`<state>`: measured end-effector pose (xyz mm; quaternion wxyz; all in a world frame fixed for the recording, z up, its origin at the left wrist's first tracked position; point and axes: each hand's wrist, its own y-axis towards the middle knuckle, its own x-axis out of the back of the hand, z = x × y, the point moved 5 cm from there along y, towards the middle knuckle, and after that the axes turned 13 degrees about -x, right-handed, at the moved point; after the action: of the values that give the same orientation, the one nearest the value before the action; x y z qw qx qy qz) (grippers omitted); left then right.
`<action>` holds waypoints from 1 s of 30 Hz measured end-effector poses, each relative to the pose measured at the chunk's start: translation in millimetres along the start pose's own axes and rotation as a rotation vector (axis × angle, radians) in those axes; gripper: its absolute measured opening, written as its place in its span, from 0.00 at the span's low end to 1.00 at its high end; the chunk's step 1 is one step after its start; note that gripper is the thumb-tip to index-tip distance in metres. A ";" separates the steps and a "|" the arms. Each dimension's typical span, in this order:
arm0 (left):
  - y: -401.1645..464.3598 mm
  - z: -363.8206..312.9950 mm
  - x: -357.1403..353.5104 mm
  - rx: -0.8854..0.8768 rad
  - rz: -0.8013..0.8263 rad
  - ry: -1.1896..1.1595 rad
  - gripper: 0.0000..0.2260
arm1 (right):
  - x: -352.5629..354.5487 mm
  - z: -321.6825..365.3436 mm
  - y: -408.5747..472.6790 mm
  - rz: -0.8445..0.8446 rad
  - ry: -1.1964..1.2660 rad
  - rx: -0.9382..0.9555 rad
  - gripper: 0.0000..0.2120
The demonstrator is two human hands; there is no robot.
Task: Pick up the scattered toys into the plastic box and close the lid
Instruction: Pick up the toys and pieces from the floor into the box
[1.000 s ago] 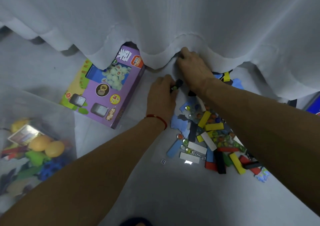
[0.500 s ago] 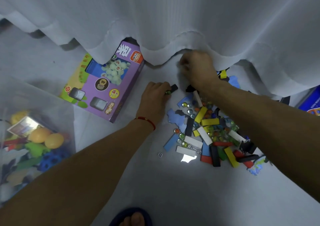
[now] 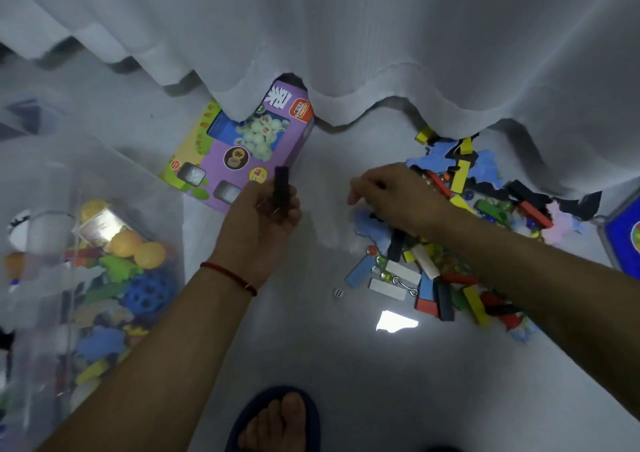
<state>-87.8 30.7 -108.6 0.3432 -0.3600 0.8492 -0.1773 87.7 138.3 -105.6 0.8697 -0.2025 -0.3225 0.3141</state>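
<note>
Now the left hand (image 3: 263, 223) has lifted, gripping a black block (image 3: 281, 184); right hand's (image 3: 398, 197) grip unclear.

A clear plastic storage box (image 3: 104, 181) stands on the floor at the left, its top open, already part-filled with toys: two orange balls (image 3: 138, 249), a green foam piece, a blue perforated ball (image 3: 149, 290) and assorted coloured bits below (the lower layers blur together). To the right lies a scattered heap of toys (image 3: 446, 271): flat wooden blocks in yellow, red, white, black, blue and green, glass marbles, blue foam puzzle pieces, some tucked beneath the curtain hem. A small white die (image 3: 338, 293) sits apart at the heap's left. One dark rectangular block (image 3: 281, 188) is upright, raised off the floor between box and heap.
</note>
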 end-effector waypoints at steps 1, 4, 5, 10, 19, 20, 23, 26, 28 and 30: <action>-5.2 -6.8 5.3 -0.012 -0.038 0.000 0.09 | -18.1 7.7 0.7 -0.022 -0.262 0.112 0.15; -17.5 -35.9 27.1 -0.122 -0.222 0.177 0.10 | -81.9 25.4 -10.7 -0.040 -0.671 0.346 0.14; -22.8 -46.8 34.1 -0.165 -0.278 0.245 0.10 | -102.6 32.7 -16.3 -0.023 -0.707 0.410 0.17; -53.1 -69.4 65.6 -0.251 -0.462 0.359 0.11 | -180.4 68.4 -19.9 0.007 -0.850 0.651 0.24; -77.8 -49.5 57.8 -0.103 -0.366 0.374 0.16 | -162.9 52.2 -42.0 0.152 -0.468 0.319 0.09; -80.0 -47.2 54.1 -0.087 -0.307 0.384 0.18 | -140.0 43.4 -46.3 0.220 -0.196 0.149 0.08; -90.3 -33.1 43.1 0.005 -0.168 0.378 0.18 | -79.8 16.0 -72.2 0.471 0.517 -0.244 0.09; -104.3 -19.8 31.7 0.065 -0.080 0.324 0.13 | -48.2 -0.5 -87.3 0.313 0.343 -0.200 0.18; -114.1 -16.2 25.7 0.082 -0.029 0.318 0.12 | -50.4 -7.2 -94.8 0.095 -0.175 -0.008 0.19; -123.3 -17.6 21.2 0.075 0.026 0.350 0.10 | -72.3 -17.1 -100.4 0.016 -0.653 0.191 0.11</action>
<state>-50.5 -67.5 -38.3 0.2056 -0.2996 0.8934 -0.2641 98.3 14.5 -93.4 0.7331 -0.0114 -0.5515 0.3979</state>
